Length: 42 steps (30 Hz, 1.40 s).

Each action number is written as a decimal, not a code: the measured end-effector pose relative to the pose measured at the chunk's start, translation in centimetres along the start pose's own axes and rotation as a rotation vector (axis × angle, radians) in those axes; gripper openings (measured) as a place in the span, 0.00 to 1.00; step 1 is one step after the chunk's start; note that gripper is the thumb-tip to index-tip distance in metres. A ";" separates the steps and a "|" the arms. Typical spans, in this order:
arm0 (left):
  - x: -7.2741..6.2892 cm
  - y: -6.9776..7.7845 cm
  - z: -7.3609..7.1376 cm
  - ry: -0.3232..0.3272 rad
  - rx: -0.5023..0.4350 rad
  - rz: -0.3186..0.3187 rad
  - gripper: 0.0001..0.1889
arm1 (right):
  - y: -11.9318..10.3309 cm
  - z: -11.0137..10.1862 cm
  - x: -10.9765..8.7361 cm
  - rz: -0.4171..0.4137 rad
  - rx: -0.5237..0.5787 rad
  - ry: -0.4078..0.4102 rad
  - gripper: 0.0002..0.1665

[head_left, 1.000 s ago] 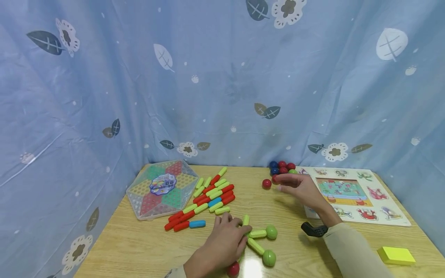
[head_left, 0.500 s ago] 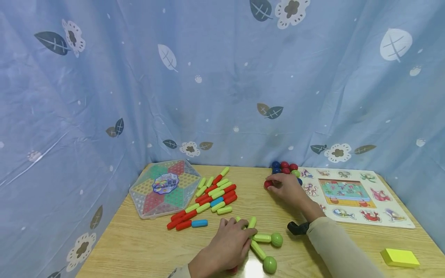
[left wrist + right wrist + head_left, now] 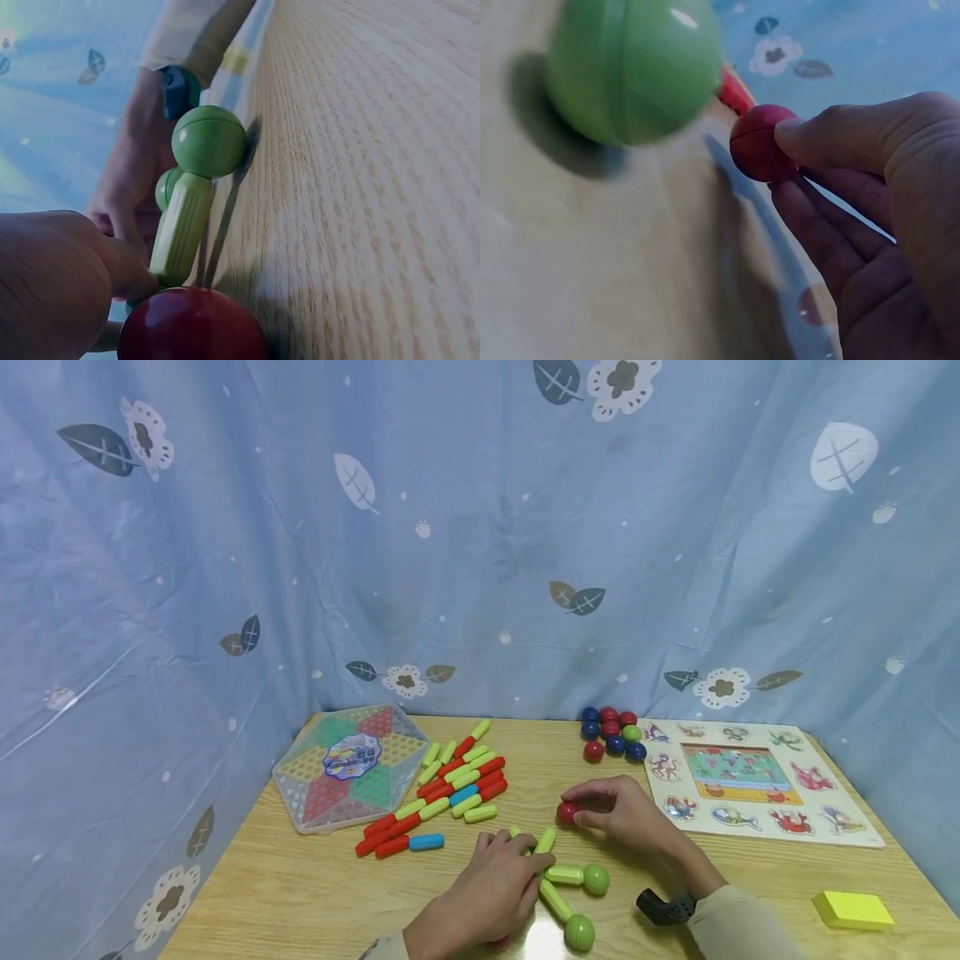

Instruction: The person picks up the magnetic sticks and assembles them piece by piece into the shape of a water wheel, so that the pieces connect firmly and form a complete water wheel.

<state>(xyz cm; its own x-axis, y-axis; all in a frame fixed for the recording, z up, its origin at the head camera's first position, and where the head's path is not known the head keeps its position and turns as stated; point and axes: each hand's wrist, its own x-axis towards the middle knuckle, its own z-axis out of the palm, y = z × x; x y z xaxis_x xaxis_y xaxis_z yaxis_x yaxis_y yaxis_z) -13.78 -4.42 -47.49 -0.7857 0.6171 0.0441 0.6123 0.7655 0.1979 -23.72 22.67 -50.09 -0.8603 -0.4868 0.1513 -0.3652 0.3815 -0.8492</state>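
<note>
My right hand [image 3: 626, 814] pinches a red ball [image 3: 567, 813] between thumb and fingertips; the right wrist view shows this red ball [image 3: 763, 142] with a seam round it. Near the front of the table, my left hand [image 3: 491, 885] grips the middle of a stick-and-ball construction. Light green rods [image 3: 556, 900] spread out from under its fingers. Two of them end in green balls [image 3: 580, 932]. Another red ball [image 3: 191, 326] shows close under the left hand in the left wrist view. The joint where the rods meet is hidden by the fingers.
Red, yellow-green and blue rods [image 3: 463, 795] lie in rows left of centre, beside a hexagonal board game box [image 3: 315, 810]. Several loose balls [image 3: 609, 728] cluster at the back. At right are a sea-animal puzzle board [image 3: 750, 837] and a yellow block [image 3: 855, 910].
My right hand has reached the separate red ball, pinched it and brought it forward toward the green construction. My left hand stays on the rods, which have shifted slightly.
</note>
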 end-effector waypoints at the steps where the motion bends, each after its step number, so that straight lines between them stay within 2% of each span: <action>1: 0.0 0.0 0.0 0.005 0.004 0.006 0.18 | 0.0 0.2 -0.2 -0.001 0.014 -0.014 0.16; 4: 0.0 0.1 0.0 0.010 0.016 0.020 0.17 | 0.1 0.7 -0.8 0.002 0.040 -0.037 0.15; 12: 0.1 0.1 -0.3 -0.031 0.002 0.035 0.19 | 0.6 0.9 -2.0 -0.005 0.095 -0.046 0.17; 17: -0.2 -0.6 -0.7 -0.052 -0.044 0.101 0.20 | 0.9 0.5 -2.7 -0.024 0.129 -0.057 0.17; 21: -0.1 -1.5 -1.1 -0.072 -0.079 0.208 0.20 | 1.3 -0.8 -3.2 0.005 0.121 0.012 0.17; 24: 0.1 -2.2 -1.3 -0.073 -0.049 0.283 0.22 | 1.8 -2.1 -3.2 0.011 0.081 0.107 0.16; 26: 0.2 -2.5 -1.3 -0.038 -0.006 0.305 0.25 | 2.0 -3.0 -3.0 0.014 0.053 0.163 0.16; 28: 0.2 -2.6 -1.4 0.013 0.037 0.289 0.26 | 2.3 -3.8 -2.7 0.017 0.020 0.214 0.16; 32: 0.0 -2.1 -1.5 0.078 0.048 0.176 0.22 | 2.5 -4.6 -1.5 0.021 0.001 0.280 0.18; 34: -0.1 -1.7 -1.4 0.059 0.021 0.125 0.20 | 2.6 -4.6 -0.7 0.015 0.002 0.297 0.19; 36: -0.1 -1.3 -1.2 0.011 0.005 0.082 0.19 | 2.7 -4.4 0.2 0.010 -0.010 0.311 0.21; 40: 0.0 -0.9 -0.7 -0.086 -0.015 0.026 0.20 | 3.0 -3.8 1.7 0.040 -0.129 0.355 0.22; 42: 0.1 -0.9 -0.5 -0.101 -0.011 0.018 0.20 | 3.1 -3.4 2.2 0.050 -0.199 0.374 0.21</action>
<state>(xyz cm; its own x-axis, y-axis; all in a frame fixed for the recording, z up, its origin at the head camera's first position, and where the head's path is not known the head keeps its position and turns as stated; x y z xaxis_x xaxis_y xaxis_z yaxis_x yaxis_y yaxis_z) -14.46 -5.12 -47.15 -0.7611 0.6466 -0.0510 0.6250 0.7521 0.2090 -27.96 25.41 -50.69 -0.9351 -0.1592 0.3166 -0.3497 0.5595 -0.7515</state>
